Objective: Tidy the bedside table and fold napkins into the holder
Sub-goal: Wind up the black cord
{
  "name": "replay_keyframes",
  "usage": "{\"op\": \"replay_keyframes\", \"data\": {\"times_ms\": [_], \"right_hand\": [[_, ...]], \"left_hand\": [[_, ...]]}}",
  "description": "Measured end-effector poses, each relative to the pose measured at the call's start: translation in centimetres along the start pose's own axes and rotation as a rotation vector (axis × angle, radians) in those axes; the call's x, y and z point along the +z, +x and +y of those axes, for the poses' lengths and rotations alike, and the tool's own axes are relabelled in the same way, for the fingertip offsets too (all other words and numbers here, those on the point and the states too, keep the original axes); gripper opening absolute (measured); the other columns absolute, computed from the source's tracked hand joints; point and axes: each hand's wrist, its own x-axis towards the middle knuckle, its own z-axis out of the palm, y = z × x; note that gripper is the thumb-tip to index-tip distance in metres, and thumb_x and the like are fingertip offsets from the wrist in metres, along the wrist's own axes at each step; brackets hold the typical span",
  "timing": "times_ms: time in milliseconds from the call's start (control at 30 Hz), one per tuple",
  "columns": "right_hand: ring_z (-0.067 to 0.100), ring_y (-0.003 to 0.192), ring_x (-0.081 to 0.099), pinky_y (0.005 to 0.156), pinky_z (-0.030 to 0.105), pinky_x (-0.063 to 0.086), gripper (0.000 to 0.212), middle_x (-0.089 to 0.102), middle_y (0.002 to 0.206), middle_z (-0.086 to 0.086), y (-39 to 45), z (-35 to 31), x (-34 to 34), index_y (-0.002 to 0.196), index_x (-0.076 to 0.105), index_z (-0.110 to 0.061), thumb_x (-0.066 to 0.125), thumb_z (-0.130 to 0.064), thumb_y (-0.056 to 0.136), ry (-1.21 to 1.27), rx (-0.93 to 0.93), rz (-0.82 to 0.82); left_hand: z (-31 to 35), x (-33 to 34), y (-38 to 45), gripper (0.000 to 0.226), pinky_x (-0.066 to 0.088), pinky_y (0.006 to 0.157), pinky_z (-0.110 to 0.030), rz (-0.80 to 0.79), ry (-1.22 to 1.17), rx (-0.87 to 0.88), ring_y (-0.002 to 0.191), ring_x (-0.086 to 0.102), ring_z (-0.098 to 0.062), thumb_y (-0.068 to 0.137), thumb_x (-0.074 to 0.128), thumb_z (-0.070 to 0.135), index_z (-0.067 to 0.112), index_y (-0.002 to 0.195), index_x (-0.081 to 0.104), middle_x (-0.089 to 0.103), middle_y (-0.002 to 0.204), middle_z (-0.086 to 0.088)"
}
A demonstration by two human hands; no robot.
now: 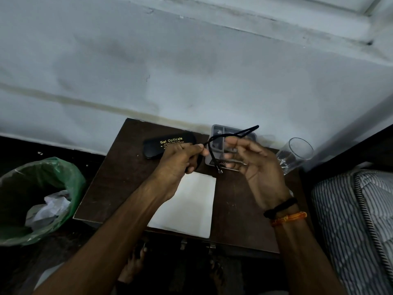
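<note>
Napkins (187, 205) flat on the bedside table (110, 188), not folded yet.

Your left hand (180, 160) is pinched shut on a black cable (225, 137), looping it up; your right hand (255, 165) is half open with its fingertips near the loop (can't tell if it's actually gripping). Grey holder (214, 154) sits at the back behind your hands, glasses case (165, 145) and glass (295, 154) are lined up. Bin (42, 201) has trash in it. Folding's all still left.

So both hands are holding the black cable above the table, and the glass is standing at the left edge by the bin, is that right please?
Not quite: the glass is at the table's right edge, by the bed, not by the bin on the left. The head view shows it. The left hand and right hand do hold the black cable above the table.
</note>
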Motion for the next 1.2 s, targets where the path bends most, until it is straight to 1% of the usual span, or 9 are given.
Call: {"op": "replay_keyframes", "data": {"times_ms": [133, 267, 433, 567, 633, 800, 933, 1100, 1200], "right_hand": [[0.014, 0.115, 0.061, 0.093, 0.026, 0.05, 0.034, 0.059, 0.129, 0.007, 0.4, 1.0, -0.1, 0.11, 0.073, -0.023, 0.066, -0.001, 0.086, -0.401, -0.263, 0.048], [0.014, 0.125, 0.058, 0.102, 0.033, 0.049, 0.038, 0.06, 0.132, 0.008, 0.5, 1.2, -0.4, 0.111, 0.072, -0.022, 0.063, 0.006, 0.087, -0.465, -0.333, 0.008], [0.022, 0.088, 0.073, 0.075, 0.031, 0.06, 0.034, 0.074, 0.109, 0.011, -0.2, 0.2, -0.5, 0.121, 0.066, -0.004, 0.067, -0.008, 0.088, -0.242, -0.159, 0.013], [0.017, 0.048, 0.061, 0.045, 0.025, 0.049, 0.024, 0.069, 0.067, 0.012, -0.4, -0.2, -0.1, 0.096, 0.073, -0.005, 0.068, -0.024, 0.082, -0.259, -0.091, 0.036], [0.017, 0.039, 0.052, 0.042, 0.024, 0.043, 0.018, 0.064, 0.055, 0.012, -0.4, -0.3, -0.3, 0.088, 0.074, -0.014, 0.068, -0.031, 0.085, -0.441, -0.075, 0.035], [0.009, 0.041, 0.051, 0.056, 0.022, 0.042, 0.06, 0.055, 0.043, 0.001, -0.8, -0.9, 0.0, 0.067, 0.071, -0.015, 0.045, -0.064, 0.092, -0.832, 0.104, -0.095], [0.0, 0.064, 0.062, 0.066, 0.025, 0.045, 0.046, 0.07, 0.066, -0.015, -0.8, -1.2, -0.3, 0.071, 0.076, -0.027, 0.054, -0.064, 0.088, -1.108, 0.028, -0.125], [0.004, 0.083, 0.061, 0.07, 0.015, 0.042, 0.017, 0.063, 0.089, -0.008, -0.4, -0.1, -0.4, 0.088, 0.077, -0.03, 0.071, -0.045, 0.085, -1.003, -0.123, 0.205], [0.008, 0.087, 0.07, 0.081, 0.025, 0.056, 0.012, 0.071, 0.093, -0.01, -0.2, 0.2, 0.0, 0.089, 0.075, -0.027, 0.075, -0.016, 0.086, -0.748, -0.17, 0.251]], "left_hand": [[0.0, 0.2, -0.3, 0.029, 0.028, 0.051, -0.024, -0.183, 0.079, -0.03, 0.044, 0.026, -0.015, 0.096, 0.056, 0.016, -0.004, 0.085, 0.073, 0.027, 0.044, -0.001], [0.2, 0.4, -0.5, 0.027, 0.026, 0.049, -0.024, -0.38, 0.059, -0.112, 0.038, 0.026, -0.013, 0.095, 0.056, 0.015, -0.006, 0.084, 0.07, 0.027, 0.041, 0.0], [0.6, -0.1, -0.5, 0.025, 0.022, 0.045, -0.023, -0.527, -0.174, -0.196, 0.036, 0.027, -0.009, 0.088, 0.056, 0.017, 0.0, 0.076, 0.07, 0.026, 0.039, 0.005], [1.0, -0.3, -0.5, 0.027, 0.023, 0.043, -0.02, -0.593, -0.353, -0.225, 0.035, 0.031, -0.007, 0.09, 0.05, 0.014, 0.001, 0.075, 0.068, 0.029, 0.038, 0.007], [1.0, -0.3, -0.5, 0.026, 0.023, 0.044, -0.02, -0.592, -0.419, -0.229, 0.036, 0.032, -0.006, 0.09, 0.05, 0.015, 0.002, 0.077, 0.068, 0.031, 0.038, 0.007], [0.7, -0.4, -0.1, 0.028, 0.024, 0.042, -0.02, -0.48, -0.509, -0.245, 0.036, 0.03, -0.005, 0.094, 0.05, 0.018, 0.002, 0.08, 0.068, 0.029, 0.039, 0.008], [0.2, -0.5, 0.4, 0.024, 0.024, 0.041, -0.02, -0.343, -0.526, -0.256, 0.037, 0.027, -0.007, 0.092, 0.056, 0.019, 0.002, 0.082, 0.069, 0.026, 0.039, 0.007], [0.2, -0.3, 0.2, 0.022, 0.02, 0.041, -0.021, -0.254, -0.516, -0.307, 0.036, 0.026, -0.007, 0.091, 0.056, 0.015, 0.001, 0.078, 0.068, 0.026, 0.039, 0.007], [0.3, -0.1, 0.2, 0.025, 0.025, 0.036, -0.018, -0.258, -0.569, -0.356, 0.035, 0.026, -0.007, 0.092, 0.054, 0.013, 0.001, 0.075, 0.068, 0.026, 0.038, 0.006]]}}
